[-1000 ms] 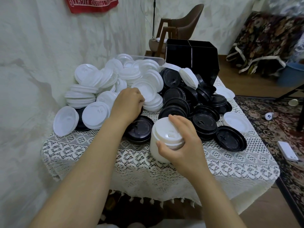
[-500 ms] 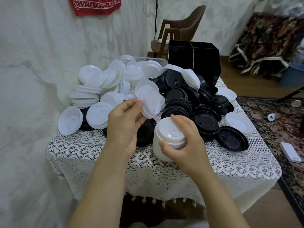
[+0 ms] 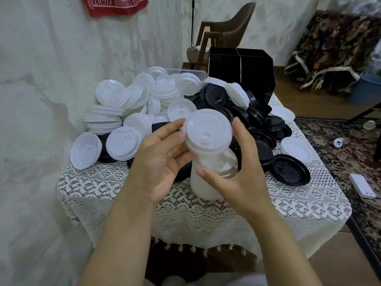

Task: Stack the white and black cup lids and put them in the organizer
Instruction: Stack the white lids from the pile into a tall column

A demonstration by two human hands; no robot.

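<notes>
With left hand (image 3: pixel 162 162), fingers half spread, pinches a white lid (image 3: pixel 208 132) by the rim between thumb and fingertips, tilted over the top of the stack (image 3: pixel 208 182). With right hand (image 3: pixel 239 176), grips that stack of white lids, thumb across the front, fingers curled behind; stack upright on the surface (image 3: pixel 107 182). Behind: loose white lids (image 3: pixel 123 104) left, black lids (image 3: pixel 259 129) right, black organizer (image 3: pixel 241 73) at the far edge.
</notes>
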